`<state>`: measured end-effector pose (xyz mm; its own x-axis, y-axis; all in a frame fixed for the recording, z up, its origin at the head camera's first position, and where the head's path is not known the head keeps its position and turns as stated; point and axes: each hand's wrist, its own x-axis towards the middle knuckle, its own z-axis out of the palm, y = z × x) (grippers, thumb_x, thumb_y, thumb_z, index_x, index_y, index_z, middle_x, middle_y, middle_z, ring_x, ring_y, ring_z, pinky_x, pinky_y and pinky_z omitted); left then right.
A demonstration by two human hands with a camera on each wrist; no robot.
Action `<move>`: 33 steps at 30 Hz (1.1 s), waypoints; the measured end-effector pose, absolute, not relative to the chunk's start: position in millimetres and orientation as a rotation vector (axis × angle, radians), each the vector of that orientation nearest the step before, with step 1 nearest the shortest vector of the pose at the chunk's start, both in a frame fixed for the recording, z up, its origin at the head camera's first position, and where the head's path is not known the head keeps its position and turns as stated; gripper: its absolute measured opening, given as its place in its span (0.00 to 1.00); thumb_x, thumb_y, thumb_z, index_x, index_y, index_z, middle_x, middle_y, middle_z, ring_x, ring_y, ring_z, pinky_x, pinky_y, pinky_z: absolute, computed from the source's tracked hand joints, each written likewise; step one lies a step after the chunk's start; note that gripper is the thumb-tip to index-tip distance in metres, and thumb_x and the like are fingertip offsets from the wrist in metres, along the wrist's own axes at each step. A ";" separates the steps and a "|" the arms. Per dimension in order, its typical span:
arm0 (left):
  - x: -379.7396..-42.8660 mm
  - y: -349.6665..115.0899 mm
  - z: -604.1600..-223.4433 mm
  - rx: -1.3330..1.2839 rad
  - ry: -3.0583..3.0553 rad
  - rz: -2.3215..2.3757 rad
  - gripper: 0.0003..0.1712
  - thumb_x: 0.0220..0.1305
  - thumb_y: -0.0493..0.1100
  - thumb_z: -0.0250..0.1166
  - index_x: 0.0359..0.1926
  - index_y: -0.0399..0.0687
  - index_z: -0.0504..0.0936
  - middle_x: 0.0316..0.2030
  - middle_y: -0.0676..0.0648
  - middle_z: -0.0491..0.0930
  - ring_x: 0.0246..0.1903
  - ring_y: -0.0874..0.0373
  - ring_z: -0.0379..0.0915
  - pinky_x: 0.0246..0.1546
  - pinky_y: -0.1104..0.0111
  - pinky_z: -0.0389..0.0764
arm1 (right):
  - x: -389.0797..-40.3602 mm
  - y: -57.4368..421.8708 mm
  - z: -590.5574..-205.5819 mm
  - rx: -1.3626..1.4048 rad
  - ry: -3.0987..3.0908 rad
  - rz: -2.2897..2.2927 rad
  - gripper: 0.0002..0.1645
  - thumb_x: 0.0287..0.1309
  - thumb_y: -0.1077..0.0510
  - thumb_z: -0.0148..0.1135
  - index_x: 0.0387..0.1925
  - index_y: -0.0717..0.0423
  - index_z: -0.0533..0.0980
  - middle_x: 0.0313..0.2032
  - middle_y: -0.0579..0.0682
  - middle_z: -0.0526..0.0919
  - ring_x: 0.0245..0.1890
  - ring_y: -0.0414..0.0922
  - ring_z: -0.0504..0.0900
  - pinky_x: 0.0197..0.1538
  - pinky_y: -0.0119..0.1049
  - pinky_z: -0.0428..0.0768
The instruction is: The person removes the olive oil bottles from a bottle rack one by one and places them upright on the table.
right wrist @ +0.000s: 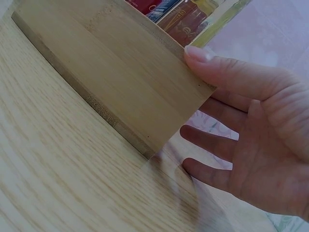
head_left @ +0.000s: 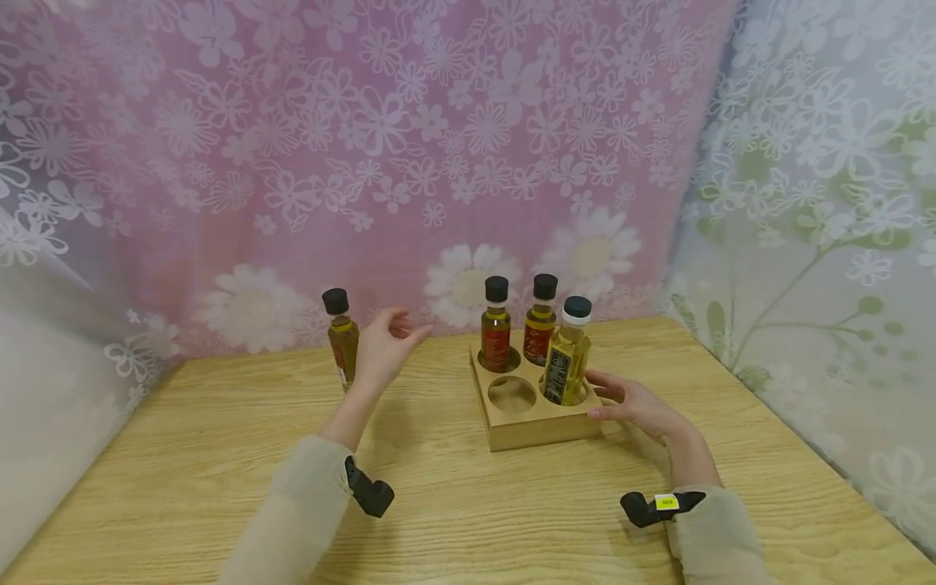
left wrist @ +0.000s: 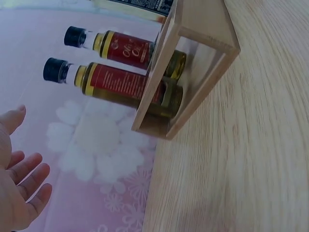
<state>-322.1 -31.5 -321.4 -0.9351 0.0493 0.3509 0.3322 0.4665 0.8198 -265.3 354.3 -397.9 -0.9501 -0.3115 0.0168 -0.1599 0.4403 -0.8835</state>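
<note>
A light wooden bottle holder (head_left: 543,435) with round holes sits in front of me. Two dark-capped bottles with red labels, a left one (head_left: 496,337) and a right one (head_left: 539,329), stand in its back holes. A bottle of pale yellow oil (head_left: 566,361) leans in the front-right hole. My right hand (head_left: 643,410) is at the holder's right side, its thumb touching the front corner and its fingers loosely extended. To the left, my left hand (head_left: 383,349) is raised with fingers apart, holding nothing. Another dark-capped bottle (head_left: 342,337) stands just beyond it, partly hidden by the wrist.
The wooden table (head_left: 439,504) runs back to a pink floral curtain (head_left: 409,162). A pale curtain with green leaves (head_left: 826,244) hangs along the right. Each sleeve carries a black wrist camera, the left one (head_left: 369,487) and the right one (head_left: 661,505).
</note>
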 end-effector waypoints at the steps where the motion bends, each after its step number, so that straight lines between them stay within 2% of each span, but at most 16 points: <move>1: -322.9 -27.6 -320.9 -0.333 -2.438 -1.462 0.33 0.55 0.55 0.68 0.58 0.44 0.72 0.44 0.44 0.78 0.43 0.51 0.74 0.43 0.58 0.76 | -265.5 354.6 -398.1 -0.419 2.538 -1.531 0.48 0.55 0.56 0.65 0.69 0.65 0.50 0.68 0.67 0.50 0.65 0.67 0.51 0.60 0.63 0.56; 10: -334.1 7.8 -320.8 -0.362 -2.397 -1.557 0.34 0.54 0.55 0.69 0.58 0.44 0.72 0.45 0.44 0.78 0.46 0.51 0.73 0.47 0.59 0.74 | -266.1 355.6 -398.4 -0.417 2.538 -1.537 0.48 0.55 0.56 0.65 0.69 0.65 0.50 0.68 0.66 0.51 0.65 0.67 0.51 0.61 0.62 0.56; 17: -342.7 32.8 -327.3 -0.401 -2.405 -1.582 0.35 0.55 0.52 0.68 0.60 0.44 0.70 0.51 0.43 0.74 0.50 0.46 0.71 0.48 0.57 0.74 | -264.6 354.8 -398.0 -0.427 2.530 -1.545 0.48 0.55 0.56 0.65 0.69 0.66 0.50 0.68 0.67 0.51 0.65 0.67 0.51 0.61 0.62 0.57; 24: -349.3 50.4 -334.1 -0.434 -2.446 -1.695 0.40 0.55 0.50 0.69 0.65 0.43 0.64 0.58 0.40 0.68 0.56 0.45 0.65 0.50 0.55 0.72 | -264.9 354.9 -398.8 -0.431 2.533 -1.556 0.48 0.54 0.56 0.65 0.69 0.66 0.51 0.67 0.67 0.51 0.64 0.67 0.52 0.61 0.62 0.57; 33: -354.1 67.7 -339.2 -0.453 -2.512 -1.653 0.40 0.55 0.48 0.69 0.66 0.42 0.62 0.60 0.38 0.66 0.56 0.43 0.65 0.51 0.53 0.71 | -264.8 354.6 -399.5 -0.410 2.528 -1.558 0.48 0.54 0.56 0.66 0.69 0.66 0.51 0.67 0.67 0.52 0.64 0.67 0.52 0.61 0.63 0.56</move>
